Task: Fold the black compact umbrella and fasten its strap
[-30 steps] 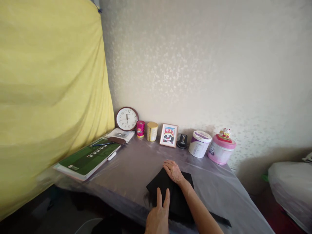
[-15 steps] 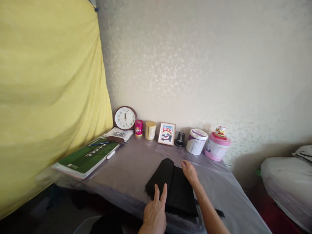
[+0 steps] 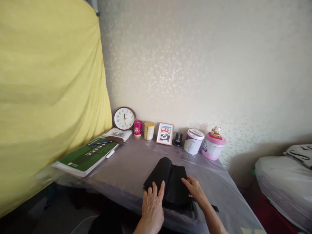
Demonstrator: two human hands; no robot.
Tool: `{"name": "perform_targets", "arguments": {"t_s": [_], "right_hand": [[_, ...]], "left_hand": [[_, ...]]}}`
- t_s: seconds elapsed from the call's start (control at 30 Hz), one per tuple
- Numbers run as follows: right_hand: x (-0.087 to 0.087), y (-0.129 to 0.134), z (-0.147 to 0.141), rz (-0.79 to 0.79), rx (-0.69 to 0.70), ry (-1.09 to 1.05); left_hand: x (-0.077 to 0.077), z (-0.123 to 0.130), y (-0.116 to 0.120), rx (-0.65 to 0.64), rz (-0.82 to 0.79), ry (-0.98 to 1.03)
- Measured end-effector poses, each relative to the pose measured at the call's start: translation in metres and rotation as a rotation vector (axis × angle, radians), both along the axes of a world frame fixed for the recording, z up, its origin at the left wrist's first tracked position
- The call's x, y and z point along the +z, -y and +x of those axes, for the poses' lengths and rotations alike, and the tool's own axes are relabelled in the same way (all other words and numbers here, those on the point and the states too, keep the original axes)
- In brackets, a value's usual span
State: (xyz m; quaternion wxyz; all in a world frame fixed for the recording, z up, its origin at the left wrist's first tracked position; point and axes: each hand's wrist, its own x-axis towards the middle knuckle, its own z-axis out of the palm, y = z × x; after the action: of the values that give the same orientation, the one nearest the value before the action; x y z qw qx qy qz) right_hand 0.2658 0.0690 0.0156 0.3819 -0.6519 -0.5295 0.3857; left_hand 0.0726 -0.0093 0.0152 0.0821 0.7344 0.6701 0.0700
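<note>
A folded black cloth (image 3: 176, 187) lies near the front edge of the table, its left part folded over in a rounded flap. A short black strip, perhaps a strap, sticks out to the right beyond my right wrist. My left hand (image 3: 153, 204) rests with fingers spread on the cloth's lower left part. At the cloth's right edge, my right hand (image 3: 194, 190) pinches the fabric, thumb on top and the other fingers partly hidden beneath.
Along the wall stand a clock (image 3: 124, 118), a pink tin (image 3: 137, 128), a yellow-lidded can (image 3: 149, 131), a panda picture frame (image 3: 165, 134), a black stapler-like object (image 3: 178, 139), a white tub (image 3: 193, 141) and a pink tub (image 3: 213, 146). A green book (image 3: 85, 156) lies left.
My right hand has come down along the cloth's right edge, nearer to me, and now grips it. My left hand's fingers have spread wider on the cloth. The view has shifted slightly.
</note>
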Motion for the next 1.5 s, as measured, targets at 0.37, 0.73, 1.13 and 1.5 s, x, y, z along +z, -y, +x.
{"name": "perform_targets", "arguments": {"t_s": [0.37, 0.73, 1.13, 1.5], "right_hand": [[0.039, -0.024, -0.061, 0.098, 0.204, -0.603], [0.001, -0.057, -0.1, 0.16, 0.222, -0.372], [-0.002, -0.059, -0.108, 0.235, 0.368, 0.128], [0.007, -0.035, -0.104, 0.404, 0.58, 0.331]], "left_hand": [[-0.011, 0.002, -0.003, 0.042, 0.055, 0.001], [-0.013, -0.004, -0.007, -0.01, 0.003, 0.057], [-0.025, -0.02, 0.002, -0.019, 0.333, 0.113], [-0.043, -0.01, -0.019, -0.146, 0.222, 0.189]]}}
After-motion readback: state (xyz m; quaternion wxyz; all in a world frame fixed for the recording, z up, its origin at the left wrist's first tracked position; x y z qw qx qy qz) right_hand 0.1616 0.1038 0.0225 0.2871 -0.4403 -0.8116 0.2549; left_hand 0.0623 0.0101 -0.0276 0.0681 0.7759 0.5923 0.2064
